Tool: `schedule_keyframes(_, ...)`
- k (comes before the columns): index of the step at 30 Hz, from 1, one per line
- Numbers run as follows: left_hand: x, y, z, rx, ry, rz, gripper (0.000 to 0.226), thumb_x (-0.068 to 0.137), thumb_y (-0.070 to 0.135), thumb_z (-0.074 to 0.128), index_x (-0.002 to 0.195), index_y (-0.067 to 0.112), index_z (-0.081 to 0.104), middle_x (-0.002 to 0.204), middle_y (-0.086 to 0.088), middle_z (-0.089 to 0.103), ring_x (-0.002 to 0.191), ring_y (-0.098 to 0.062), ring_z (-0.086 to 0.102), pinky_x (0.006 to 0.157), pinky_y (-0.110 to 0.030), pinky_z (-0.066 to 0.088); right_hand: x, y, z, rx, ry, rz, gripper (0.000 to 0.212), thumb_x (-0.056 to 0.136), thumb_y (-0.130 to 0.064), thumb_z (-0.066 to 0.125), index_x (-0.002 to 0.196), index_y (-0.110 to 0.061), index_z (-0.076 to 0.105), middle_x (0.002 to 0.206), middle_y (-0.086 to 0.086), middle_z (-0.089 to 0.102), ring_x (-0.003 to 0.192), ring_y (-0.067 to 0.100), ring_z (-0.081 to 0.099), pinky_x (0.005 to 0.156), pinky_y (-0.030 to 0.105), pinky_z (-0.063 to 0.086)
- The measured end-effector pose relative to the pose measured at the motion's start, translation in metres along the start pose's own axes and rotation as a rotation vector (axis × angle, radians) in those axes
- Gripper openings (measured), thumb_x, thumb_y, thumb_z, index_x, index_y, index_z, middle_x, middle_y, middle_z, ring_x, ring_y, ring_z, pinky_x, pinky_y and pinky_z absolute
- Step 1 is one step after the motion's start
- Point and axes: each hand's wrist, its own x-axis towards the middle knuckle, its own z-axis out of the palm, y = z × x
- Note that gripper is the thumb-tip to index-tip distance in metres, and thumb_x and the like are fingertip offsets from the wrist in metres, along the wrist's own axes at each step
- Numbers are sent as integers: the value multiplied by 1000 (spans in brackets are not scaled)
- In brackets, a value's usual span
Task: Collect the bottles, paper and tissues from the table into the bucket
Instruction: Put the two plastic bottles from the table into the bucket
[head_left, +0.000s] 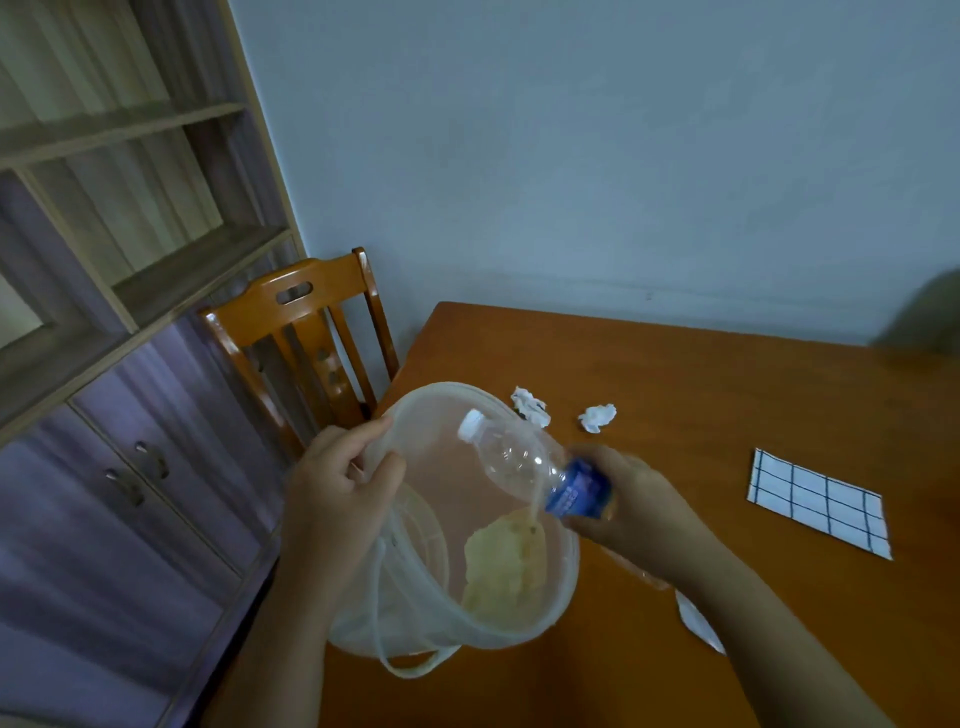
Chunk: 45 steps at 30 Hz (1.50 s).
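Bottle (524, 464), clasped at its blue label by the right hand (626, 506) and aimed cap-first over the bucket (563, 582), whose rim is pinched by the left hand (337, 483), could be dropped onto the table (727, 395) if released before clearing the rim.

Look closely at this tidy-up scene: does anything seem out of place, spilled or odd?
Nothing is spilled or broken. The litter is expected: two crumpled tissues and a grid-lined paper lie on the table. The right hand tips the bottle, cap first, over the bucket, steadied by the left hand.
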Motion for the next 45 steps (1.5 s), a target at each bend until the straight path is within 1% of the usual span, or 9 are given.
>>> schedule_keyframes(3,0,10,13,-43,-25,15,35,75,20,60,109,30,63,76,5,52,62,-6,50,48,-18,42,1,-5,-1,-201,-151,-29,68,72,-37,70,129,-35,34,124,-5,52,112,13,46,87,29,46)
schedule_keyframes(8,-2,28,31,-105,-91,91,37,71,26,57,108,28,64,74,8,51,60,-8,49,48,-17,42,7,-1,7,-450,-297,-83,65,76,-36,65,132,-31,33,127,-3,51,114,18,47,85,35,49)
schedule_keyframes(13,-8,42,43,-154,-166,144,39,71,31,57,109,26,63,73,9,50,57,-7,47,46,-16,41,7,5,13,-510,-339,-61,63,74,-36,67,130,-26,39,123,-3,52,106,19,53,76,33,52)
schedule_keyframes(17,-10,51,52,-194,-234,201,37,74,25,59,111,21,63,70,5,49,56,-8,46,44,-15,38,3,10,16,-532,-366,-32,55,73,-34,67,122,-22,47,116,1,55,99,21,57,74,34,53)
schedule_keyframes(24,-16,61,70,-256,-311,250,39,74,28,57,112,21,62,68,9,46,54,-6,45,43,-12,36,-13,22,15,-545,-364,85,46,76,-34,63,118,-19,52,111,3,61,98,21,57,79,35,51)
schedule_keyframes(30,-22,82,92,-277,-332,290,37,74,26,58,110,22,63,68,5,47,54,-10,44,47,-14,38,-37,39,-2,-538,-230,141,48,77,-43,61,118,-21,51,113,1,61,98,20,56,74,30,45)
schedule_keyframes(35,-27,112,124,-297,-360,304,34,75,17,61,108,21,65,66,3,44,54,-9,42,49,-15,37,-65,61,-43,-457,33,156,46,80,-50,54,120,-27,49,115,-6,60,99,16,56,71,28,46)
schedule_keyframes(39,-36,143,157,-291,-362,306,35,71,21,58,105,21,67,66,0,45,52,-11,42,52,-18,37,-94,93,-84,-363,251,225,42,80,-49,57,117,-28,55,114,-8,62,99,14,57,70,25,45)
schedule_keyframes(45,-52,198,218,-256,-361,332,31,73,15,61,103,20,68,65,1,44,56,-16,45,56,-26,39,-142,174,-150,-241,489,383,35,78,-39,63,109,-22,60,107,-5,64,97,13,58,72,28,48)
